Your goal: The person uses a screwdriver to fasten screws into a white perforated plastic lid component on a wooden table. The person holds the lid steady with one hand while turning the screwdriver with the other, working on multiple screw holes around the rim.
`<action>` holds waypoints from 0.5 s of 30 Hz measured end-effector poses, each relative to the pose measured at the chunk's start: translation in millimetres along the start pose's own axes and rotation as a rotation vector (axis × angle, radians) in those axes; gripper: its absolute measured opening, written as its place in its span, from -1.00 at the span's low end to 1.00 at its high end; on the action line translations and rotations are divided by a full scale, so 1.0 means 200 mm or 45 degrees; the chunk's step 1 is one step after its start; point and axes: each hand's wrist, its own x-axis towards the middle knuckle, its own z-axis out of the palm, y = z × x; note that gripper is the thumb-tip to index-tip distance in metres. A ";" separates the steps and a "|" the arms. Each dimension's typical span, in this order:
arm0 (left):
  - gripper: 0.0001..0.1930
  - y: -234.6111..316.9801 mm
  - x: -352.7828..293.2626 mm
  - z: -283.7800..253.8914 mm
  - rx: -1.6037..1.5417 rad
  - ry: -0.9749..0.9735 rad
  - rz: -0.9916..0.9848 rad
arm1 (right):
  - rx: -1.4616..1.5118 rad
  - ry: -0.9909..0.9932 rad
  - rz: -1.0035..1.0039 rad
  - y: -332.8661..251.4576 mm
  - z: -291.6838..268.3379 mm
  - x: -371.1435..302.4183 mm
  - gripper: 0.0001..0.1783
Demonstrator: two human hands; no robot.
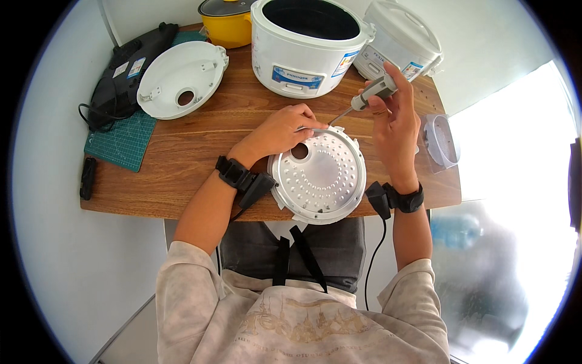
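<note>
A round silver metal plate [324, 173] with rings of small dimples and a hole near its upper left lies at the table's near edge. My right hand [397, 118] is closed around the grey handle of a screwdriver [373, 92]. The tool slants down to the left, its tip at the plate's far rim. On that same rim, beside the tip, rest the fingers of my left hand [284, 128], bent together in a pinch. Whatever lies between those fingertips is too small to make out.
A white rice cooker body [297, 60] stands open beyond the plate, with another lidded cooker [403, 36] to its right. At left are a white lid shell [182, 79], a black device [115, 79] and a green cutting mat [124, 142]. A clear plastic part [441, 139] sits at right.
</note>
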 end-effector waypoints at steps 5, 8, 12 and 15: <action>-0.68 -0.01 0.00 0.00 0.020 0.004 0.021 | 0.016 -0.017 0.035 -0.01 0.00 0.00 -0.22; -0.68 0.00 0.00 0.00 0.042 0.002 0.020 | 0.027 -0.026 0.051 0.00 0.00 0.01 -0.23; -0.68 0.01 0.00 0.00 0.042 0.004 0.021 | 0.026 -0.022 0.055 0.01 0.00 0.01 -0.23; -0.68 0.00 0.00 0.01 0.041 0.001 0.031 | 0.030 -0.024 0.060 0.02 0.00 0.00 -0.24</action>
